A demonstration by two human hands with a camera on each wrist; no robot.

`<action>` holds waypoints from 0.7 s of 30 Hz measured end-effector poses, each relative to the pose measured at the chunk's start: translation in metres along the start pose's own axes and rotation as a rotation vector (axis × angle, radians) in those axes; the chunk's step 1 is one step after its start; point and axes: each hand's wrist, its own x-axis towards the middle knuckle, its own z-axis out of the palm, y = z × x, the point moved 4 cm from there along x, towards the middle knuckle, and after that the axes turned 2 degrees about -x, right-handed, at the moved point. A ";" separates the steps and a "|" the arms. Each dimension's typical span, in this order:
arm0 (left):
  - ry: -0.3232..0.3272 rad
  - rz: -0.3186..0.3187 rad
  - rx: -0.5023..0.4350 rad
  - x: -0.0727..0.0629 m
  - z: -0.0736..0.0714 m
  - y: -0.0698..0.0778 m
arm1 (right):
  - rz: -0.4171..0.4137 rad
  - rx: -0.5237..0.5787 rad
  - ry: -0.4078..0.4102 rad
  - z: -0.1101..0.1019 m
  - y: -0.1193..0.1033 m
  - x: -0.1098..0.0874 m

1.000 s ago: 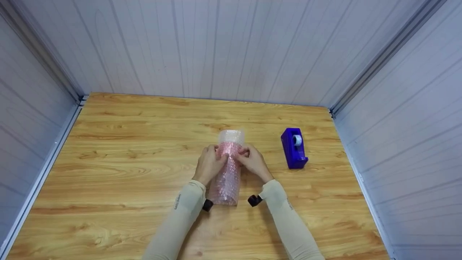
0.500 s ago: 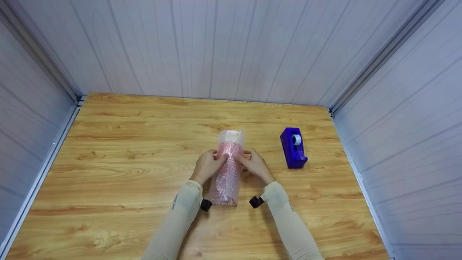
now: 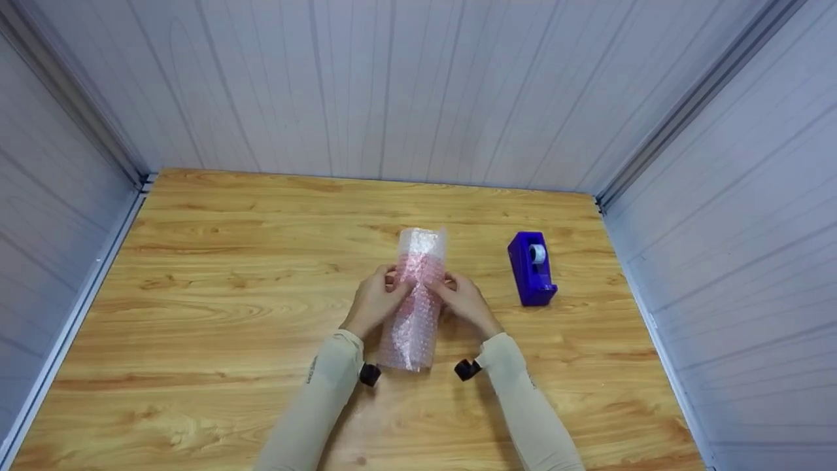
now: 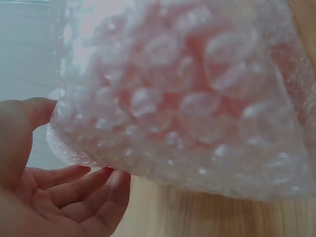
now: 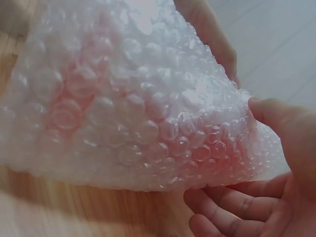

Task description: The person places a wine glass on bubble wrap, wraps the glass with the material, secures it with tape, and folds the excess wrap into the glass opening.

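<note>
A roll of clear bubble wrap (image 3: 410,327) lies lengthwise in the middle of the table, with something pink showing through it. My left hand (image 3: 377,299) holds its left side, thumb on top and fingers curled under, as the left wrist view shows on the bubble wrap (image 4: 173,108). From the right side my right hand (image 3: 465,302) grips it the same way; in the right wrist view the thumb of that hand (image 5: 291,133) presses the upper face while the fingers sit below. The pink thing's shape is hidden by the wrap.
A blue tape dispenser (image 3: 533,269) with a roll of clear tape (image 3: 537,254) stands to the right of the bubble wrap. White panel walls (image 3: 386,91) close in the wooden table (image 3: 229,261) at the back and both sides.
The far end of the bubble wrap has shifted slightly away and to the right, with its overlapping edge turned. Both hands keep their hold, their wrists a little farther apart.
</note>
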 end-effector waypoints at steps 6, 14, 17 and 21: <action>0.009 0.086 -0.056 -0.003 -0.001 0.010 | -0.061 -0.040 0.097 -0.009 -0.013 -0.008; 0.036 0.225 -0.074 -0.008 -0.006 0.021 | -0.130 0.009 0.128 -0.012 -0.023 -0.014; 0.039 0.293 -0.109 -0.010 -0.007 0.025 | -0.180 0.015 0.144 -0.014 -0.027 -0.017; 0.050 0.388 -0.168 -0.015 -0.009 0.033 | -0.247 0.051 0.154 -0.015 -0.038 -0.023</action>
